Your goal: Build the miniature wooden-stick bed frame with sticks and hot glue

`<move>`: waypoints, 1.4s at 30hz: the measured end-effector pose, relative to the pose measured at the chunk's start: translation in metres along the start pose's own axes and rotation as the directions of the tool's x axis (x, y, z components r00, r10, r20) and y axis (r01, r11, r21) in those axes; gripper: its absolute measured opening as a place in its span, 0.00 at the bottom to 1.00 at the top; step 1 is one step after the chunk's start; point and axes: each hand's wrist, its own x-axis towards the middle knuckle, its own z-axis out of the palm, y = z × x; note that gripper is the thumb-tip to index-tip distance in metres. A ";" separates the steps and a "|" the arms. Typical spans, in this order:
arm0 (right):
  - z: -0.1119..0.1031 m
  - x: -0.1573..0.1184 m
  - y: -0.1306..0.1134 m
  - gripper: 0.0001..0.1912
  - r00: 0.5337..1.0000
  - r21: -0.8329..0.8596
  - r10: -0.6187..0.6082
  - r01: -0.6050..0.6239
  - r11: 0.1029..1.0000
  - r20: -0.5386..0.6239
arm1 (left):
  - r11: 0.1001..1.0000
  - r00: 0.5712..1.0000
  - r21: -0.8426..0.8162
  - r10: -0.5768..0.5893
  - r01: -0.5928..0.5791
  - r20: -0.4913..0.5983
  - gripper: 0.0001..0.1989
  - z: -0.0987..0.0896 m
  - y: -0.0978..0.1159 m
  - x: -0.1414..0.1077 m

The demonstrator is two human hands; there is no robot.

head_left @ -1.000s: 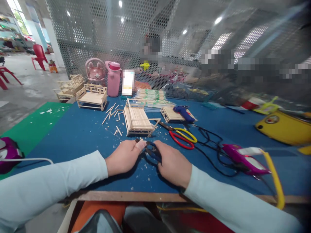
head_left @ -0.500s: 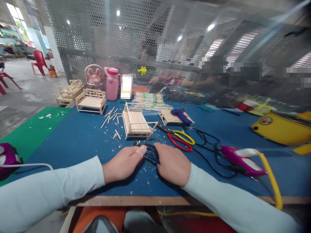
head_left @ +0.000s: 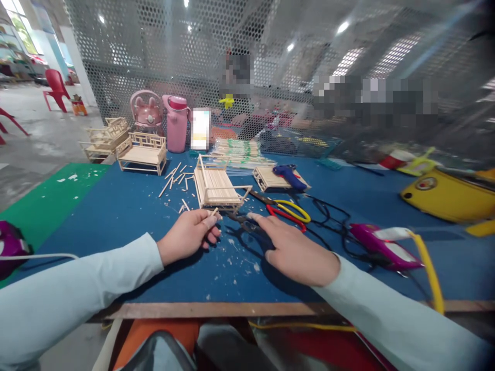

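My left hand point(head_left: 189, 232) pinches a short piece of wooden stick point(head_left: 215, 212) between thumb and fingertips, close to the front of a small bamboo-stick chair model point(head_left: 218, 188). A dark pair of pliers point(head_left: 242, 220) is in my right hand point(head_left: 296, 250), jaws pointing left toward the stick. The grip looks loose, with the index finger stretched along the tool and the thumb apart; the palm hides most of the handles. Loose cut sticks point(head_left: 176, 178) lie left of the model. Scissors point(head_left: 290, 210) with red and yellow handles rest just beyond my right hand.
A blue glue gun point(head_left: 289, 176) lies on a flat stick frame point(head_left: 265, 179). Finished stick furniture point(head_left: 141, 154), a pink bottle point(head_left: 177, 126) and a phone point(head_left: 200, 129) line the back. Purple device point(head_left: 384, 247), cables and yellow pouch point(head_left: 444, 196) occupy the right. A person sits behind the mesh point(head_left: 154, 41).
My hands have moved apart. The left has come away from the pliers with a short stick in its fingertips; the right has shifted right with the pliers, its fingers straighter.
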 end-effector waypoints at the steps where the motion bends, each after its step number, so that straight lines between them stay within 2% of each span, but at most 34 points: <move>1: 0.000 -0.001 0.001 0.41 1.000 0.015 -0.012 0.012 1.000 -0.012 | 1.000 1.000 -0.020 -0.001 0.001 0.011 0.11 0.001 0.001 -0.001; 6: 0.003 -0.002 -0.003 0.39 0.992 0.079 -0.116 0.120 0.990 -0.050 | 0.995 0.997 -0.093 -0.025 0.032 0.078 0.11 0.004 0.002 -0.003; 13: 0.002 -0.002 -0.013 0.36 0.984 0.142 -0.150 0.163 0.976 -0.097 | 0.991 0.993 -0.125 -0.030 0.044 0.114 0.10 0.005 -0.001 -0.004; 19: 0.002 -0.002 -0.016 0.36 0.988 0.166 -0.125 0.139 0.976 -0.091 | 0.993 0.994 -0.113 -0.009 0.022 0.110 0.10 0.006 -0.001 -0.004; 22: 0.003 0.000 -0.014 0.35 0.980 0.189 -0.146 0.169 0.967 -0.133 | 1.000 0.993 -0.026 0.014 -0.011 0.116 0.10 0.005 -0.001 -0.006; 24: 0.005 0.001 -0.012 0.35 0.970 0.204 -0.159 0.196 0.959 -0.184 | 0.989 0.991 0.123 0.070 -0.084 0.114 0.10 0.004 -0.002 -0.008; 27: 0.006 0.002 -0.010 0.34 0.954 0.209 -0.188 0.238 0.949 -0.235 | 0.906 0.973 0.355 0.201 -0.230 0.116 0.13 0.002 -0.003 -0.011; 29: 0.006 0.002 -0.010 0.32 0.948 0.210 -0.218 0.268 0.940 -0.232 | 0.864 0.964 0.427 0.233 -0.267 0.131 0.18 0.002 -0.003 -0.013; 33: 0.008 0.001 -0.014 0.28 0.952 0.209 -0.242 0.280 0.937 -0.188 | 0.870 0.974 0.443 0.167 -0.217 0.150 0.26 0.004 -0.003 -0.012; 38: 0.023 0.005 -0.019 0.31 0.961 0.093 -0.172 0.196 0.976 -0.215 | 0.867 0.985 0.467 0.157 -0.175 0.078 0.26 0.005 -0.002 -0.009; 42: 0.031 0.005 -0.023 0.29 0.960 -0.054 -0.109 0.098 0.994 -0.256 | 0.867 0.983 0.464 0.170 -0.183 0.070 0.26 0.004 -0.003 -0.008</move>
